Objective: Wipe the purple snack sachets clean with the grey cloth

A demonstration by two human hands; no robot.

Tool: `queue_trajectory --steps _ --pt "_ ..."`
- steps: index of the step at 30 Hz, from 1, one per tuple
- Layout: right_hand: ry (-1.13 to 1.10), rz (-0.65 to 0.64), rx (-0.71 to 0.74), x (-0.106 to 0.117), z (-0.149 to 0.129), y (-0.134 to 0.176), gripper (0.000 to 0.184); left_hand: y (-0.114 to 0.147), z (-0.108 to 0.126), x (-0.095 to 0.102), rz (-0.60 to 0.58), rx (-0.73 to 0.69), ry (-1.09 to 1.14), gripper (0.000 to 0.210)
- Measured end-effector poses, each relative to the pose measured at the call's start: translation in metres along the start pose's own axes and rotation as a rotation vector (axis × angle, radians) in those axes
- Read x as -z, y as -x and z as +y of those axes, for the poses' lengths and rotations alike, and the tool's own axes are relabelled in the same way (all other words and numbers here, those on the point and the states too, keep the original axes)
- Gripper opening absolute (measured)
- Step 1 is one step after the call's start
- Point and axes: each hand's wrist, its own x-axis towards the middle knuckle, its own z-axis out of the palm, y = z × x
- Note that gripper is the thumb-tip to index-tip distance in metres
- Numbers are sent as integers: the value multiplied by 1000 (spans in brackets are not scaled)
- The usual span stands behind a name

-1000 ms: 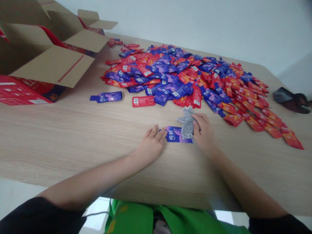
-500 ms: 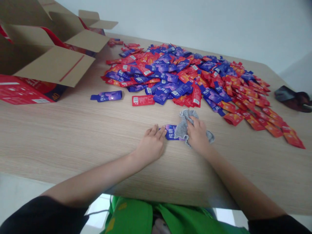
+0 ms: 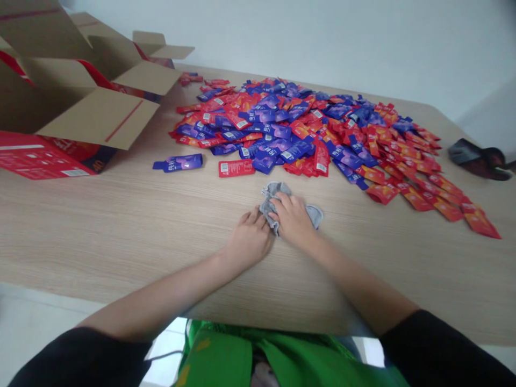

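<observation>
My right hand (image 3: 293, 217) grips a crumpled grey cloth (image 3: 276, 189) with a pale frilled edge and presses it down on the table. Under the cloth, the purple sachet seen half a second ago is almost wholly covered. Close by on the left, my left hand (image 3: 252, 236) rests with its fingers laid down at the cloth's left edge, where the sachet's end was; its fingertips are partly hidden. Farther off lie a single purple sachet (image 3: 181, 163) and a red sachet (image 3: 237, 167) with its barcode side up.
A large heap of red and purple sachets (image 3: 278, 126) spreads across the back of the wooden table (image 3: 121, 231). Open cardboard boxes (image 3: 52, 156) with raised flaps stand at the left. A dark object with a strap (image 3: 479, 158) lies at the right edge.
My right hand has slid the cloth to the left along the purple sachet, covering it, up against my left hand. The left hand has stayed in nearly the same place.
</observation>
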Motion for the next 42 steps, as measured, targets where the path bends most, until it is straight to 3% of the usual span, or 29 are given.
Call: queue_trajectory --steps 8,13,15,18,21,23,26,30,34,36,39,42 --pt "148 71 -260 6 58 36 31 -1 -4 -4 -45 9 10 53" --pt "15 95 -285 20 89 37 29 0 -4 -2 -57 11 4 53" --pt "-101 177 -261 27 81 27 32 0 -3 -2 -56 12 4 53" --pt "-176 239 -159 27 45 11 34 1 -1 -3 -30 18 -1 53" --pt "-60 79 -47 17 4 4 38 1 0 -4 -17 26 -2 43" --pt "34 -19 -2 9 -9 7 42 0 0 -4 -23 32 3 38" --pt "101 -42 -28 4 1 20 41 0 -2 -4 -36 34 4 45" --pt "110 12 -159 5 43 45 40 -2 -2 -4 -54 35 3 52" --pt "16 50 -192 12 71 54 38 -2 -1 -2 -55 28 2 51" --pt "-105 128 -195 20 68 48 37 -1 -1 -2 -50 27 3 51" --pt "-284 260 -173 30 39 31 36 0 0 -2 -31 28 7 52" --pt "-323 173 -60 26 2 17 31 1 0 -3 -8 27 3 47"
